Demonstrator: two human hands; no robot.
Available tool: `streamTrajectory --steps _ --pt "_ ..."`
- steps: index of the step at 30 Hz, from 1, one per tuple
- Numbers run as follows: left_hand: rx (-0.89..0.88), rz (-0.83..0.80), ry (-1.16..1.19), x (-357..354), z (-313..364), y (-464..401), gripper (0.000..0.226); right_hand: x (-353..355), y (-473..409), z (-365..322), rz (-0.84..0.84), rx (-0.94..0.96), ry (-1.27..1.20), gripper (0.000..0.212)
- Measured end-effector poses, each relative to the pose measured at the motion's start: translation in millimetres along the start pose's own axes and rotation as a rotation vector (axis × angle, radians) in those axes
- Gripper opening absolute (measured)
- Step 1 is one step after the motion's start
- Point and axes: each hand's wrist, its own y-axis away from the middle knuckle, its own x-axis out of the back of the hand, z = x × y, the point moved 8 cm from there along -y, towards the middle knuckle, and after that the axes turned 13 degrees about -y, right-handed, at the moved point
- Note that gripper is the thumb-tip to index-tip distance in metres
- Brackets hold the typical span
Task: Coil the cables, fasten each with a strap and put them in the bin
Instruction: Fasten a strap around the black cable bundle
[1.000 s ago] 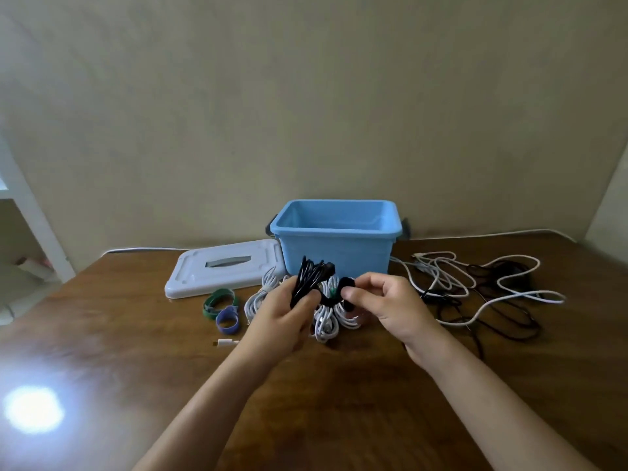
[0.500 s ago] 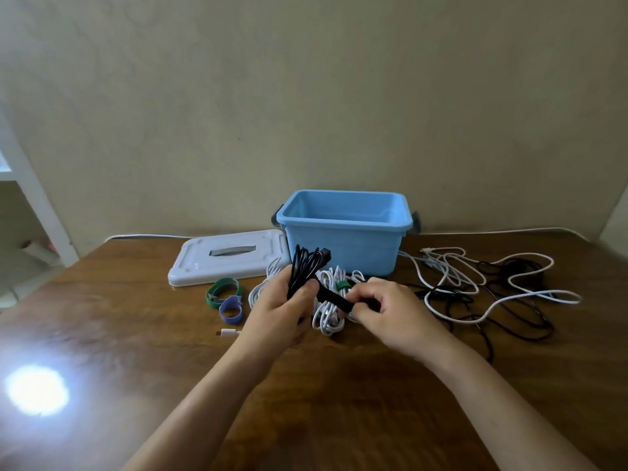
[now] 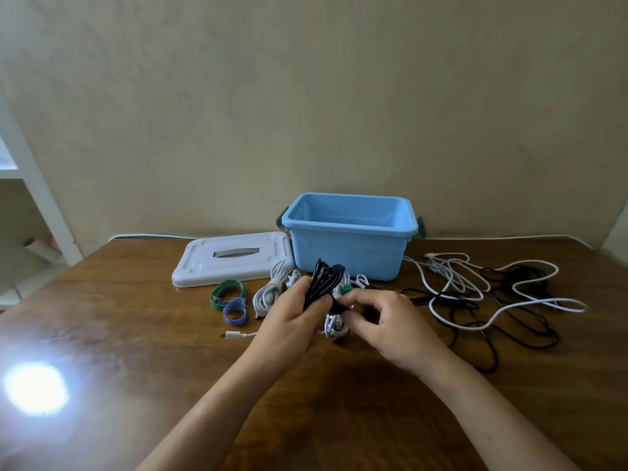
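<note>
Left hand (image 3: 292,316) grips black cable coil (image 3: 323,280); right hand (image 3: 384,321) seemingly pinches its strap

table: brown wood table (image 3: 136,334) before me, bright glare spot (image 3: 35,389) at my near left | wall: plain beige wall (image 3: 306,96) behind | far left: white shelf frame (image 3: 34,185)

The surface (image 3: 136,334) is glossy brown wood with a bright glare at near left. The blue bin (image 3: 350,253) and white lid (image 3: 234,263) look like smooth plastic.
</note>
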Motion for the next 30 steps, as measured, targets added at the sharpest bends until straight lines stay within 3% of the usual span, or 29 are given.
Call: streamTrajectory --steps 8,12,15,24,30 --pt "-0.010 0.041 -0.033 5.3 -1.3 -2.0 0.006 -9.2 0.8 3.1 -0.018 -0.099 -0.306 0.015" --pt "-0.006 0.032 -0.011 5.3 -0.4 -2.1 0.007 -13.4 2.3 10.8 -0.044 -0.232 -0.493 0.030" --pt "0.023 0.011 0.025 3.8 -0.4 -0.4 0.006 -13.2 2.1 16.5 -0.027 -0.265 -0.575 0.020" --pt "0.108 0.062 0.034 10.0 -7.3 -0.4 0.009 -10.3 1.4 12.9 -0.107 -0.217 -0.532 0.016" --pt "0.147 0.005 -0.099 4.2 -10.1 -0.7 0.008 -5.1 -1.7 14.0 0.048 -0.097 -0.339 0.020"
